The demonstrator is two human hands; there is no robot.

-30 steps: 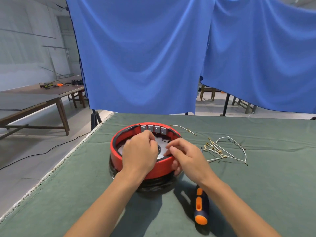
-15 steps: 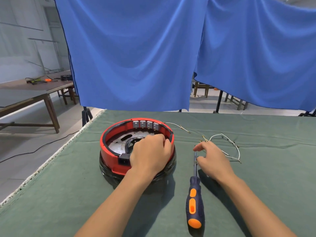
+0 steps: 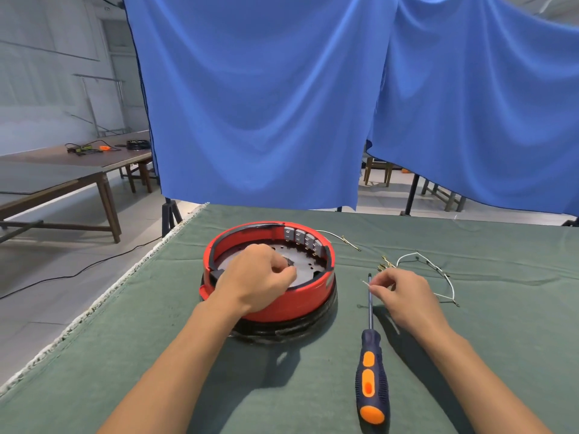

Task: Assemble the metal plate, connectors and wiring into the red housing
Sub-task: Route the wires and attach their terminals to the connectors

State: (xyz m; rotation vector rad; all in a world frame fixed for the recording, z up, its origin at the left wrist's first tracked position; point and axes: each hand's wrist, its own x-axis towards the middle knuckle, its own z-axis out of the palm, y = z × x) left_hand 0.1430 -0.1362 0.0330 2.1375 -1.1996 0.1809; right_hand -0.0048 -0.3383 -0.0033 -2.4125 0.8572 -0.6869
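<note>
Left hand (image 3: 257, 277) fingers curled, steadied metal plate (image 3: 302, 266) inside red housing (image 3: 269, 303); right hand (image 3: 404, 296) pinched thin wire end (image 3: 365, 282) right of housing. Best: keep plate pinned, feed wire slowly.

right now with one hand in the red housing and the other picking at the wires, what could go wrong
1. The right hand pinches a thin wire end beside the screwdriver; lifting it could nudge the shaft and roll the tool.
2. The loose wires lie looped together on the cloth, so pulling one may drag the others.
3. The left hand covers part of the metal plate in the red housing, hiding whether it is seated.
</note>
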